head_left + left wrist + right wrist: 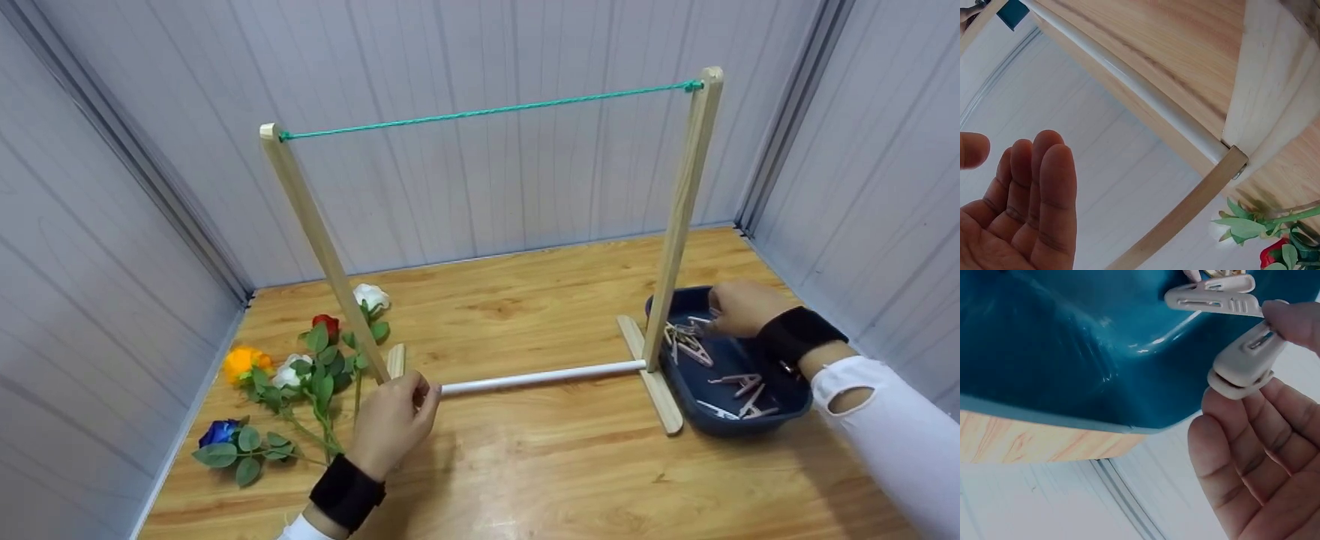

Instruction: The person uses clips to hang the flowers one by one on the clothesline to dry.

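Standing between flowers (289, 371) and clothespins (696, 352), wooden post (681, 217), partly hiding basin (750, 427)

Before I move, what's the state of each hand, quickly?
Left hand: open, holding nothing.
Right hand: closed, pinching a pale clip between thumb and fingers.

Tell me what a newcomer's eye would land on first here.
First, the green cord, strung between two wooden posts across the upper part of the head view. Next, the bright flowers at lower left: orange, red, blue and white. Then, at right, the right hand, which pinches a pale clip at the blue tub.
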A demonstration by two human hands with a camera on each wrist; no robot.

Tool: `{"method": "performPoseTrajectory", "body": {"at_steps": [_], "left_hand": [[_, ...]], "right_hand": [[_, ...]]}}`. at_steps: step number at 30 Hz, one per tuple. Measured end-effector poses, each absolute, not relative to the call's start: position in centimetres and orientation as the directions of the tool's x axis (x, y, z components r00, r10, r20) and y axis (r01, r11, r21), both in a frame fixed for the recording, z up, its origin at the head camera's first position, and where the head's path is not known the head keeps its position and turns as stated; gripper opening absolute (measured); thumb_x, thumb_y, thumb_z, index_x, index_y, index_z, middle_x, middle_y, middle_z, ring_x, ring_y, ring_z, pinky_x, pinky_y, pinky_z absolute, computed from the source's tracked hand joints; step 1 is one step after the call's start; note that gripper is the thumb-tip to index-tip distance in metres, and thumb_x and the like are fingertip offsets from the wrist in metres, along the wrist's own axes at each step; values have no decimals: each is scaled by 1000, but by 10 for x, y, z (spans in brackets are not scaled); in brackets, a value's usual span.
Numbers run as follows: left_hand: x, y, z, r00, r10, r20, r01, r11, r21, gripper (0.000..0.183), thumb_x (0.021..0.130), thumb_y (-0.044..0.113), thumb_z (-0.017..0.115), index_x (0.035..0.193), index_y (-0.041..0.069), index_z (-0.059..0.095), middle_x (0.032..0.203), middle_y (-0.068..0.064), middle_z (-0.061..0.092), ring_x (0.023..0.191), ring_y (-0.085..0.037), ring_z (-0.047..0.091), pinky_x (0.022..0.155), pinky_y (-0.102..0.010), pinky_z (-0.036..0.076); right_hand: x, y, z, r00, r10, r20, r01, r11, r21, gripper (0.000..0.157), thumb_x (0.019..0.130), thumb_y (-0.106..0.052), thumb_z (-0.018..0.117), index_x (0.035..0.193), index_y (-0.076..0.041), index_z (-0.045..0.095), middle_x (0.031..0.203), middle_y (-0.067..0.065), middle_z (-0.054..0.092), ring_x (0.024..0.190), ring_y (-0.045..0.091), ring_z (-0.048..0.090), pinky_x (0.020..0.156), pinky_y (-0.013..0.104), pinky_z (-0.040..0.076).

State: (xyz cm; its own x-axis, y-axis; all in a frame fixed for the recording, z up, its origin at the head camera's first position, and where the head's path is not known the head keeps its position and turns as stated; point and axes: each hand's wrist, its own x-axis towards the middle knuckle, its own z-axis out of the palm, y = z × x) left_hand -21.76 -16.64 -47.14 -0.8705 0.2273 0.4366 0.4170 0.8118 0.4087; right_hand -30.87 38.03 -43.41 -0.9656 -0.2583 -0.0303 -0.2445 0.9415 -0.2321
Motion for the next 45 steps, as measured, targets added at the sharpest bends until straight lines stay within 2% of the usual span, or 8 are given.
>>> {"method": "performPoseTrajectory", "body": {"at_steps": [5, 8, 12, 22, 28, 33, 39, 45], "left_hand": [[-216, -163, -472, -887, 230, 401, 402, 813, 421, 26, 104, 21, 71, 80, 17, 64, 69, 6, 59, 58, -3, 46, 54, -24, 42], [-216, -159, -472, -895, 238, 378, 397, 812, 428, 27, 105, 23, 70, 79, 18, 63, 67, 8, 57, 57, -2, 45, 53, -24, 42], [-217, -153, -473, -888, 254, 382, 414, 805, 425, 25, 104, 22, 71, 80, 17, 65, 68, 7, 59, 58, -2, 46, 54, -24, 43], [-216, -135, -474, -858, 325, 397, 488, 755, 438, 17, 104, 20, 72, 90, 12, 68, 78, 0, 66, 61, -1, 50, 57, -23, 46], [-214, -121, -473, -848, 379, 370, 520, 727, 448, 19, 106, 25, 71, 106, 7, 72, 93, -9, 74, 74, -16, 69, 65, -29, 55], [-213, -106, -470, -836, 420, 353, 547, 691, 473, 25, 105, 27, 73, 115, 5, 74, 104, -10, 77, 88, -24, 75, 74, -36, 61], [-211, -85, -466, -798, 503, 332, 600, 608, 520, 33, 103, 28, 76, 122, 1, 72, 114, -12, 77, 102, -28, 74, 88, -41, 63], [-209, -64, -461, -774, 571, 273, 610, 559, 562, 39, 104, 32, 75, 130, 3, 69, 122, -12, 76, 109, -28, 73, 93, -38, 62]], "right_hand": [[-306, 382, -427, -967, -254, -33, -237, 937, -256, 31, 86, -17, 83, 69, -12, 57, 67, -3, 48, 60, 18, 45, 56, 33, 34], [-301, 382, -420, -969, -243, -32, -227, 939, -257, 23, 86, -20, 84, 79, -6, 67, 72, 1, 59, 66, 20, 54, 59, 36, 43], [-294, 382, -412, -967, -255, -2, -246, 937, -248, 26, 87, -22, 85, 93, 0, 73, 79, 3, 65, 72, 21, 58, 66, 38, 48], [-270, 381, -388, -960, -278, 22, -274, 923, -270, 24, 91, -24, 85, 91, -5, 70, 78, 1, 58, 71, 18, 52, 65, 35, 41], [-252, 371, -370, -949, -310, 62, -314, 910, -271, 23, 91, -23, 87, 97, -3, 75, 81, -1, 64, 73, 15, 55, 67, 33, 47], [-237, 353, -353, -930, -358, 87, -367, 884, -291, 21, 90, -20, 89, 100, -4, 78, 81, -3, 67, 72, 9, 56, 63, 26, 49], [-219, 324, -341, -885, -440, 153, -466, 830, -308, 16, 87, -17, 90, 89, -14, 74, 79, -9, 64, 70, 2, 54, 63, 23, 50], [-208, 294, -340, -802, -539, 259, -598, 727, -338, 19, 84, -13, 91, 86, -19, 73, 74, -14, 59, 66, -3, 50, 58, 21, 46]]}}
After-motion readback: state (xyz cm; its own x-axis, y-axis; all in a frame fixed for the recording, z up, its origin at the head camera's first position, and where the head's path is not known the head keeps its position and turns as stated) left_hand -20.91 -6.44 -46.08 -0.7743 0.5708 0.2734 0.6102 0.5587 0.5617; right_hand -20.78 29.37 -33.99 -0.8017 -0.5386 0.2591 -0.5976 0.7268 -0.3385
